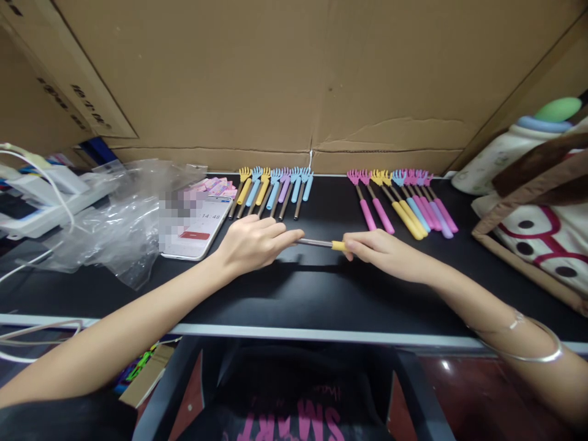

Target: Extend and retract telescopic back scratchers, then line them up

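My left hand (257,242) is closed around one end of a back scratcher, whose thin metal rod (316,243) shows between the hands; its head is hidden. My right hand (379,251) pinches the yellow handle (339,245) at the other end. The piece is held level, just above the black table. Behind my left hand lies a row of back scratchers with bare metal rods (287,199) and short yellow, blue and purple handles (262,193). Beyond my right hand is another row with long coloured handles fitted, such as a pink one (367,214).
A phone (195,236) lies on the table (294,306) beside crumpled clear plastic bags (124,214) and pink packets (215,186). A white power strip (50,202) with cables is at the left. At the right are a bottle (496,156) and a patterned bag (542,236). Cardboard (275,79) stands behind.
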`<state>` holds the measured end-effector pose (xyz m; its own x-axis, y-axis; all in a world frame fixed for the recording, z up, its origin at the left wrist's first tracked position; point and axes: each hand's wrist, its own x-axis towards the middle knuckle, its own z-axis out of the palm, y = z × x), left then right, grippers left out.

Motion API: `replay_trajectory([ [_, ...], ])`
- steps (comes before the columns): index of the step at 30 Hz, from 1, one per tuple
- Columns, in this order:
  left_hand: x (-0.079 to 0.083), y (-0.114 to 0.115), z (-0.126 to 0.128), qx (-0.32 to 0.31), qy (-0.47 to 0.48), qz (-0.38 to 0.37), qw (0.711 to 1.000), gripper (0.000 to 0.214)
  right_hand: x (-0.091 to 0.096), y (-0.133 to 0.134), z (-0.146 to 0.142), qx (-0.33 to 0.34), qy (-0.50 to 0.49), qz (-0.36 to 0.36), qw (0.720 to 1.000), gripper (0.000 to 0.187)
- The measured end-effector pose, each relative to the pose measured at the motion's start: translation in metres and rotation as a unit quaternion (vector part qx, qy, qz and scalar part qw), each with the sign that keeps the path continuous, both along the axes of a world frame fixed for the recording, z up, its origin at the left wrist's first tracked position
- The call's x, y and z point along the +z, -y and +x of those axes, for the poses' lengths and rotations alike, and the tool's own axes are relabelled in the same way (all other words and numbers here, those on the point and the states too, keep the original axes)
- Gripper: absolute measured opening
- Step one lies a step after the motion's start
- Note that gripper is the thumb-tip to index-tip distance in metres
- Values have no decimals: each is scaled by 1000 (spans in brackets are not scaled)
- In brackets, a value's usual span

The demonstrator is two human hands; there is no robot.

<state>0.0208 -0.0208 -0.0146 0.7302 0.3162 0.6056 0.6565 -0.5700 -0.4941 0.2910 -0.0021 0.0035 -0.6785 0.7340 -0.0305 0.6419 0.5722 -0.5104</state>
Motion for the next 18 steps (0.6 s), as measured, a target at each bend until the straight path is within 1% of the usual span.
replay_trajectory([
  [2, -2, 2, 2, 5, 10, -16, 1000, 23, 5, 2, 0, 4, 0, -19, 1000, 47],
  [4, -3, 2, 4, 13, 24, -38, 999, 24, 10, 5, 2, -5, 15, 4, 1000, 48],
  [5, -4, 1, 5, 17, 33, -52, 998, 25, 12, 6, 4, -15, 30, 35, 999, 48],
  [7, -5, -1, 7, 23, 51, -85, 995, 26, 15, 8, 7, -43, 69, 119, 989, 46],
  [10, -5, -4, 8, 27, 76, -148, 986, 28, 16, 9, 10, -70, 109, 243, 961, 46],
  [12, -5, -5, 7, 30, 85, -199, 976, 27, 14, 9, 10, -69, 115, 300, 944, 49],
  [15, -5, -6, 6, 38, 81, -281, 956, 27, 10, 7, 8, -61, 117, 347, 928, 56],
  [18, -3, -6, 5, 54, 76, -334, 938, 28, 9, 7, 7, -51, 104, 349, 930, 53],
])
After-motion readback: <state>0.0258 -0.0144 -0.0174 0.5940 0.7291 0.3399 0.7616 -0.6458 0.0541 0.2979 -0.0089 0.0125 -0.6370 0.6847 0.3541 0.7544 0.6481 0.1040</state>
